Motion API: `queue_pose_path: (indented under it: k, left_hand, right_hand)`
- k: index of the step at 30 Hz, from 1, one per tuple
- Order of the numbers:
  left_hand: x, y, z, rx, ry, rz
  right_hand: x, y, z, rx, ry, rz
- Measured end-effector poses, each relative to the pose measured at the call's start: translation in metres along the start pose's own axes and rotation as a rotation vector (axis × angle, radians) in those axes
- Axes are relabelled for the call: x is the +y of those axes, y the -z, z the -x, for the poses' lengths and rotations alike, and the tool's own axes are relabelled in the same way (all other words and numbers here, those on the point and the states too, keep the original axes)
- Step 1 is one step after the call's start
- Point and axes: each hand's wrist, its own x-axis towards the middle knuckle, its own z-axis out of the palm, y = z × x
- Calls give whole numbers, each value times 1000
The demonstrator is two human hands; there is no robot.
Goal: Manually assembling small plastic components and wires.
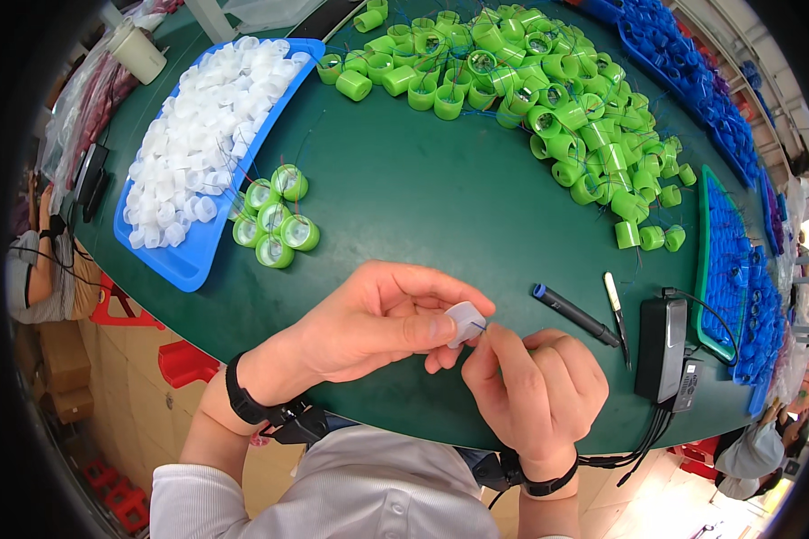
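My left hand (377,319) pinches a small white plastic cap (465,322) between thumb and fingers above the near edge of the green table (422,198). My right hand (535,391) is closed just right of the cap, its fingertips holding a thin blue wire (482,329) at the cap's side. Both wrists wear black bands. A small cluster of assembled green caps (274,220) lies to the upper left of my hands.
A blue tray (184,265) filled with white caps sits at the left. A large heap of green caps (530,81) with wires spreads across the back. Blue parts fill trays at the right (728,260). A black pen (575,314), tweezers (617,314) and a black box (662,346) lie near my right hand.
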Motion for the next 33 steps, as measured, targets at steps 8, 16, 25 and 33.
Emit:
queue_pose_path:
  k: [8,16,25,33]
  left_hand:
    - [1,-1,-1,16,5,-27]
    - [0,0,-1,33,24,-56]
    - [-1,0,-1,39,18,0]
    - [-3,-1,-2,50,15,-46]
  right_hand:
    - [1,2,0,-29,47,11]
    - [-2,-1,-1,-14,-19,2]
    - [-2,0,-1,-31,-38,-24]
    - [-1,-2,4,-40,-71,-107]
